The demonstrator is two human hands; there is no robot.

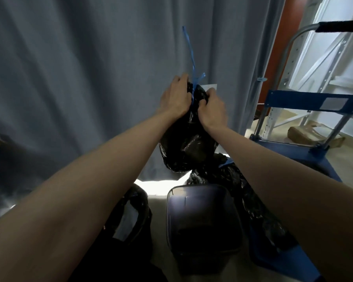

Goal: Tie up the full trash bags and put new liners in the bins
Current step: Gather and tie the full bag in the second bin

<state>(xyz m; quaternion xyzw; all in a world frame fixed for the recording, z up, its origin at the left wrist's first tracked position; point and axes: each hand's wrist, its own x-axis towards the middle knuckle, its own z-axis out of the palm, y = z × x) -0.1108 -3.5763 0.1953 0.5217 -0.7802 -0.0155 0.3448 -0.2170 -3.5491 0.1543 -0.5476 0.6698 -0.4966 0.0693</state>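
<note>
Both hands are raised in front of the grey curtain (90,78) and close around the gathered neck of a full black trash bag (183,151), which hangs free in the air, carried by nothing but that grip. The left hand (174,96) wraps the neck from its side with fingers curled over the top, and the right hand (211,108) pinches the plastic from the other side; held this way, the bag's own weight likely pulls the neck tight so the tie can bite. A blue drawstring (193,64) rises from between the hands, one long end standing up and a shorter end flaring to the right, which suggests the knot is being drawn or finished. Directly beneath the bag stands a dark bin (202,220) with no liner visible inside, probably the one this bag came out of and awaiting a fresh liner. Another bin (135,212) to its left shows black plastic at its rim. More crumpled black bags (232,180) lie on the near corner of a blue platform cart (306,102), a sensible spot to collect tied bags.
</note>
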